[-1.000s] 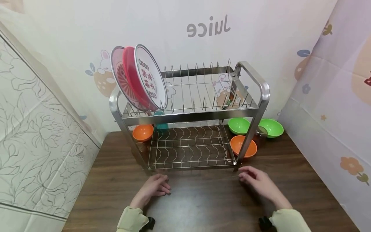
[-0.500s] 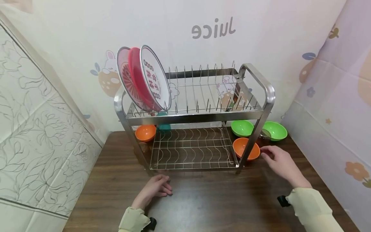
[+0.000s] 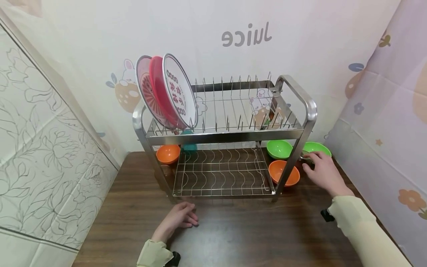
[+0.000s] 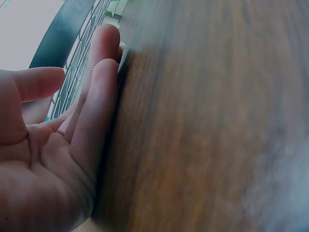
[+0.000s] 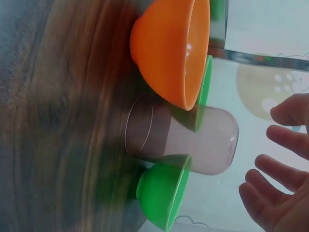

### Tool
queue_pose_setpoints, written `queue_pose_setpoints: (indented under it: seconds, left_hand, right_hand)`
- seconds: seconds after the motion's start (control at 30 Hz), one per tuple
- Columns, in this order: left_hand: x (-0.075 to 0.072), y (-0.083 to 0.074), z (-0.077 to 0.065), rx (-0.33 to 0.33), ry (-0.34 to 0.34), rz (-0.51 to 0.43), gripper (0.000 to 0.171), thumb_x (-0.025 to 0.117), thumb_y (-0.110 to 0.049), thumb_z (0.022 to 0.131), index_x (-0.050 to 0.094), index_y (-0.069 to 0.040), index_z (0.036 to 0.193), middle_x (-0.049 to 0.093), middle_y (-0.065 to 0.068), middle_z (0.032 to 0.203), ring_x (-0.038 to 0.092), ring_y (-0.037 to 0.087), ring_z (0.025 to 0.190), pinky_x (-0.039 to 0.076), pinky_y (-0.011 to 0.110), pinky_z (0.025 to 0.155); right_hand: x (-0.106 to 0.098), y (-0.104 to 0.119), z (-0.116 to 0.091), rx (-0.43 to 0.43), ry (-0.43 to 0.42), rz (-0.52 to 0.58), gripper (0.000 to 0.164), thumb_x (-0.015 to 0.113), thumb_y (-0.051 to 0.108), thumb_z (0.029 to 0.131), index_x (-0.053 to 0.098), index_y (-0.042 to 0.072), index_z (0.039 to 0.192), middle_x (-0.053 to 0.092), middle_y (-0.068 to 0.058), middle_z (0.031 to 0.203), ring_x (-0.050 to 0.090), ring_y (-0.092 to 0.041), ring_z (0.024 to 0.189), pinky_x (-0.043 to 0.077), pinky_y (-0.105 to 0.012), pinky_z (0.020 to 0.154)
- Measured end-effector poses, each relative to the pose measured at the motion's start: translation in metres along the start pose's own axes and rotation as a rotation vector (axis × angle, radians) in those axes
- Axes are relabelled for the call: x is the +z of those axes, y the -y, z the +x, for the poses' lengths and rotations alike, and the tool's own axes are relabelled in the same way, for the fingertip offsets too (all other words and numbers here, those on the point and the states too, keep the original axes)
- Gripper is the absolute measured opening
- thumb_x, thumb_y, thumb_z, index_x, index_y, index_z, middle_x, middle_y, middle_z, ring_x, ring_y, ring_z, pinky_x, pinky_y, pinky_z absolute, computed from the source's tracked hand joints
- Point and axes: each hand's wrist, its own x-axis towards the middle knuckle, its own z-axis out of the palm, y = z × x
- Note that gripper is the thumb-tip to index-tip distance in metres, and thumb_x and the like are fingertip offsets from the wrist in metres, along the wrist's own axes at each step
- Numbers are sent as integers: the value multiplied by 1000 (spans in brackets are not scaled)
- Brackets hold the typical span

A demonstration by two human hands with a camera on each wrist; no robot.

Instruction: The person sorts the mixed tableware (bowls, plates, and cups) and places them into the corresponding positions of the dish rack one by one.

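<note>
My right hand (image 3: 323, 172) reaches over a see-through pinkish cup (image 5: 181, 133) that stands upright on the table. In the right wrist view its fingers (image 5: 273, 171) are spread just above the cup's top, with a gap between. Beside the cup are an orange bowl (image 5: 161, 46) and a green bowl (image 5: 161, 193); a second green bowl (image 3: 279, 149) sits farther back by the rack's leg. My left hand (image 3: 180, 215) rests on its edge on the table, fingers loosely bent, holding nothing, in front of the dish rack's lower left corner.
A two-tier metal dish rack (image 3: 227, 138) fills the middle of the wooden table (image 3: 233, 233). Several plates (image 3: 181, 92) lean at its upper left. Another orange bowl (image 3: 168, 154), a teal item (image 3: 189, 147) and a clear cup (image 3: 166, 170) are at its left side. Printed curtains hang behind.
My right hand has moved from the rack's front right corner, right and away from me, past the orange bowl to the cup. The left hand stays put. The head view has shifted slightly.
</note>
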Motion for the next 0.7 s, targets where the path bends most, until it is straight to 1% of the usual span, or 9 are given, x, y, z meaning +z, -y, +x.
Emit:
queue_pose_setpoints:
  seconds: [0.2, 0.37, 0.53, 0.7]
  left_hand:
    - [0, 2, 1, -2, -5, 1, 42, 51, -31, 104, 52, 8, 121, 69, 10, 84, 72, 22, 75, 56, 27, 61]
    - [0, 2, 1, 2, -2, -7, 42, 51, -31, 104, 52, 8, 121, 69, 10, 84, 72, 22, 75, 55, 27, 61]
    - [0, 2, 1, 3, -7, -5, 42, 51, -31, 104, 52, 7, 120, 69, 10, 83, 72, 22, 75, 55, 27, 61]
    - [0, 2, 2, 0, -13, 4, 41, 51, -31, 104, 52, 7, 120, 69, 10, 83, 72, 22, 75, 55, 27, 61]
  right_hand:
    - [6, -7, 12, 25, 76, -37, 54, 61, 27, 96, 50, -6, 137, 34, -36, 143, 28, -56, 130, 25, -73, 100]
    - [12, -12, 20, 34, 106, -64, 65, 59, 36, 97, 42, -7, 142, 24, -39, 149, 19, -62, 132, 20, -76, 100]
    - [18, -20, 26, 42, 145, -72, 70, 55, 44, 99, 38, -7, 144, 17, -41, 151, 14, -67, 130, 20, -78, 98]
    - [26, -27, 29, 43, 173, -59, 71, 54, 42, 99, 37, -9, 145, 17, -42, 150, 14, -66, 131, 18, -77, 100]
